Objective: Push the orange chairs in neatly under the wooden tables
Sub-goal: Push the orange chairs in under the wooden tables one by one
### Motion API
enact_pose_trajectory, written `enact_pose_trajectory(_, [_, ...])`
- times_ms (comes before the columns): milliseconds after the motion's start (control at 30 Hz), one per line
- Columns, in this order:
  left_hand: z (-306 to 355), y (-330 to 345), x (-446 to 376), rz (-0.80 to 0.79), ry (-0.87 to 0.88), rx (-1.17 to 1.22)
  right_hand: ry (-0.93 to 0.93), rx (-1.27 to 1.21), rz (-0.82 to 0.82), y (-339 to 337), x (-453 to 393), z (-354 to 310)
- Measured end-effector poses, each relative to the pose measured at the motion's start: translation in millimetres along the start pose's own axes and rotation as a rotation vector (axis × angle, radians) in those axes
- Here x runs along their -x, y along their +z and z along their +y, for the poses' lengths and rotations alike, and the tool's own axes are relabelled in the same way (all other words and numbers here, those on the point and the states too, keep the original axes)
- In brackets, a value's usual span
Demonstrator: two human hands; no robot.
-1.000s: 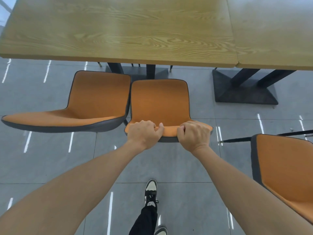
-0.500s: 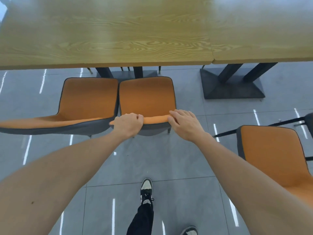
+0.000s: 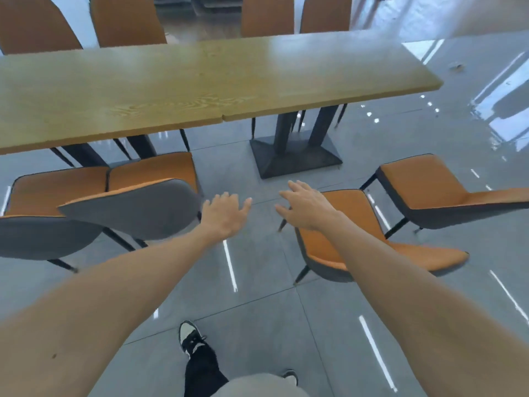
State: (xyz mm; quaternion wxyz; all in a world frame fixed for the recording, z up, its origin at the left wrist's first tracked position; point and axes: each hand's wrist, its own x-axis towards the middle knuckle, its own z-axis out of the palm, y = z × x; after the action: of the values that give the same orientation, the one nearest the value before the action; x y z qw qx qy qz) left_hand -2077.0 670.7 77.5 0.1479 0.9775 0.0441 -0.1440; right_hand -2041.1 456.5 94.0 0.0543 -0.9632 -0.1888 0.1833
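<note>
The long wooden surface (image 3: pixel 200 81) fills the upper half of your view, two tops butted end to end on dark pedestal bases (image 3: pixel 296 156), and it sets the line every chair has to meet. Along your side, two chairs on the left (image 3: pixel 128 207) sit with their seats at the edge of the top, side by side and touching, backs toward you; they read as done, since only the backs stand clear of the edge.

To your right the nearest chair (image 3: pixel 355 233) stands well out from the surface and turned askew, its seat open to the floor and none of it beneath the top. A further chair (image 3: pixel 429 187) beyond it is likewise out and angled (so both probably need attention). That skew is why a straight shove is unlikely to do: you would likely need to square the chair before sliding it in beside the pedestal base.

Your right hand (image 3: pixel 306 207) hovers over the near chair's front corner, fingers spread, grip released and holding nothing. Your left hand (image 3: pixel 226 213) hangs just beside the tucked chair's back, fingers loose, grip also released, touching nothing that I can make out.
</note>
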Motion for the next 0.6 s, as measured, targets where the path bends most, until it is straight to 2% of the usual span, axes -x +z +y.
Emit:
enact_pose_trajectory(133, [111.1, 29.4, 16.5, 0.058, 0.142, -0.012, 0.11, 0.003, 0.069, -10.2, 58.9, 95.7])
enact_pose_trajectory(267, [195.7, 68.4, 17.1, 0.063, 0.223, 0.037, 0.239, -0.04, 0.179, 0.5, 102.8, 173.5])
enact_pose_trajectory(467, [293.0, 134.5, 14.9, -0.01, 0.253, 0.091, 0.356, -0.033, 0.238, 34.0, 160.8, 260.0])
enact_pose_trajectory(600, [336.5, 170.2, 23.1, -0.01, 0.285, 0.098, 0.41, -0.127, 0.297, 58.4, 191.3, 301.8])
